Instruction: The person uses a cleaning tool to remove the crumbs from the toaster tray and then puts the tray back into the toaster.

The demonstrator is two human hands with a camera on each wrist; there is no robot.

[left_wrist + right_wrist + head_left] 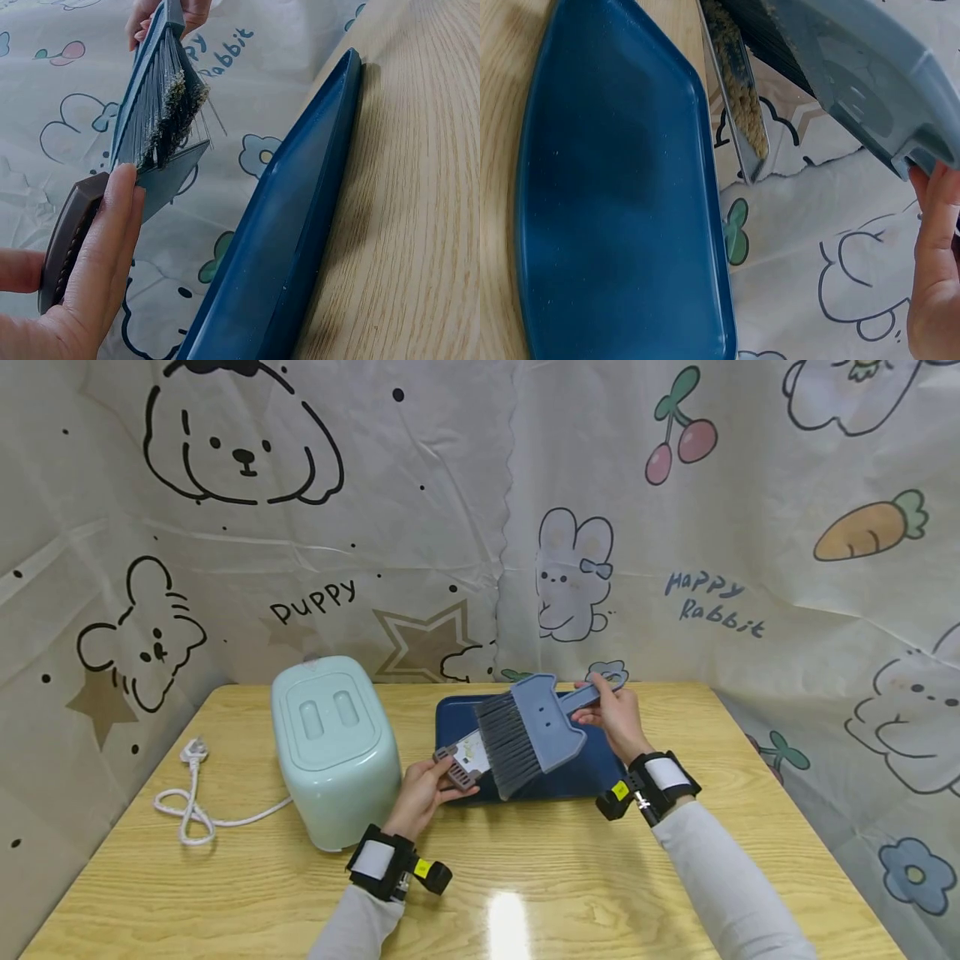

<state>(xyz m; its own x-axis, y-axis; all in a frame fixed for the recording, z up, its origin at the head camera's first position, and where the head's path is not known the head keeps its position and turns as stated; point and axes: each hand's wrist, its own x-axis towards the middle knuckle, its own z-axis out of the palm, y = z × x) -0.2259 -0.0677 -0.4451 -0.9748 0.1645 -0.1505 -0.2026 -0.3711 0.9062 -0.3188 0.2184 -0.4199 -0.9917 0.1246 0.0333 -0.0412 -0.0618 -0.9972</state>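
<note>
My left hand (418, 795) pinches the dark plastic end (71, 244) of a small metal crumb tray (472, 750), fingers on one side and thumb on the other. Tan crumbs (744, 112) lie along it in the right wrist view. By its handle, my right hand (621, 722) grips a blue-grey hand brush (546, 722). The brush's dark bristles (161, 112) reach over the metal tray, and crumbs cling to their tips in the left wrist view. Both are held above a dark blue tray (577, 781) on the table, whose surface has tiny specks.
A mint-green toaster (337, 785) with a lidded top stands left of the blue tray. Its white cord and plug (193, 752) lie further left on the wooden table (247, 893). A printed curtain (450, 527) hangs behind the table's back edge.
</note>
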